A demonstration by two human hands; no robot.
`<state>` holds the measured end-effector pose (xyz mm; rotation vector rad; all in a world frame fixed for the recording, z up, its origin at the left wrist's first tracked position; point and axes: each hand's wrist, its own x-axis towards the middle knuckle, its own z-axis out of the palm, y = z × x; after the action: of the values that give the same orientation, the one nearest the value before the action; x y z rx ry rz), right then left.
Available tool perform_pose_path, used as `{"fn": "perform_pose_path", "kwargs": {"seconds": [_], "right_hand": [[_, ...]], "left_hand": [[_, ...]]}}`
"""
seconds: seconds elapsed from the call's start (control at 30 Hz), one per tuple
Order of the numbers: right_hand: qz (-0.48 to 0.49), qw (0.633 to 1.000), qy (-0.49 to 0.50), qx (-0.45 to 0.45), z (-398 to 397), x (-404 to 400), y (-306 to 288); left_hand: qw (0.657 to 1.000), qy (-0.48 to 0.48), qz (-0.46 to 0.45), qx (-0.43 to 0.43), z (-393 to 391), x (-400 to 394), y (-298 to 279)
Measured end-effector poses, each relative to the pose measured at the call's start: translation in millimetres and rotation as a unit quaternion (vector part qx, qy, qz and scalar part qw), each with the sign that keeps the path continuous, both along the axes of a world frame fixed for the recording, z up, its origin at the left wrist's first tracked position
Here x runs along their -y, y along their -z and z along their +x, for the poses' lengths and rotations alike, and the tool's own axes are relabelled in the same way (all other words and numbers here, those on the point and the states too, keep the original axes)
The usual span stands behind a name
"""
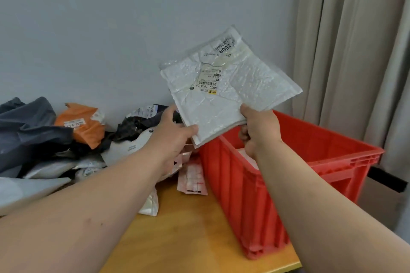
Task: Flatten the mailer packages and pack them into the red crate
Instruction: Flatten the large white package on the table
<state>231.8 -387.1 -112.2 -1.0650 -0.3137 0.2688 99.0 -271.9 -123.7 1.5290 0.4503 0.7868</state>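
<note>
Both hands up — the left hand (175, 131) and right hand (258, 127) each pinch the white bubble mailer (224, 86) by its near edge above the red crate (244, 195) — and if the slick film slips, it could drop outside the rim.

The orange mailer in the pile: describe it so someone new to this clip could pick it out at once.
Start at the red crate on the right of the wooden table and look left to the heap of packages against the wall. Near the heap's back lies the orange mailer, crumpled, with a white shipping label. It is the only orange piece among grey, black and white bags.
</note>
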Motion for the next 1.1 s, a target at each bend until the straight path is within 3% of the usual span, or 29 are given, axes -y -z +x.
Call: {"fn": "perform_pose_path", "kwargs": {"seconds": [0.23,0.37,0.47,0.53,0.63,0.67,0.73,0.87,1.0,1.1], "right_hand": [[-0.022,0.998,0.056,-0.018,48,37,5],[-0.127,0.988,0.083,0.006,73,50,13],[-0.197,0.976,0.082,0.034,86,56,17],[-0.211,0.974,0.078,0.025,95,58,19],[-0.216,0.975,0.028,-0.038,104,56,20],[-0.233,0.971,0.016,-0.050,106,56,21],[-0.298,0.954,0.008,-0.041,106,56,21],[-0.476,0.875,0.023,0.081,89,52,14],[-0.434,0.872,0.013,0.225,48,30,-2],[-0.376,0.865,-0.009,0.332,6,-2,-4]], "left_hand": [[0.973,-0.063,0.220,-0.037,67,22,0],[0.943,-0.051,0.316,-0.092,91,29,4],[0.908,-0.008,0.373,-0.190,110,26,8],[0.866,0.019,0.406,-0.293,122,24,9],[0.743,0.034,0.479,-0.467,132,26,9],[0.724,0.028,0.488,-0.487,133,26,12],[0.727,0.006,0.487,-0.484,131,25,14],[0.789,-0.034,0.462,-0.403,117,16,24],[0.840,-0.097,0.426,-0.320,96,-1,39],[0.838,-0.121,0.418,-0.330,70,-19,52]]}}
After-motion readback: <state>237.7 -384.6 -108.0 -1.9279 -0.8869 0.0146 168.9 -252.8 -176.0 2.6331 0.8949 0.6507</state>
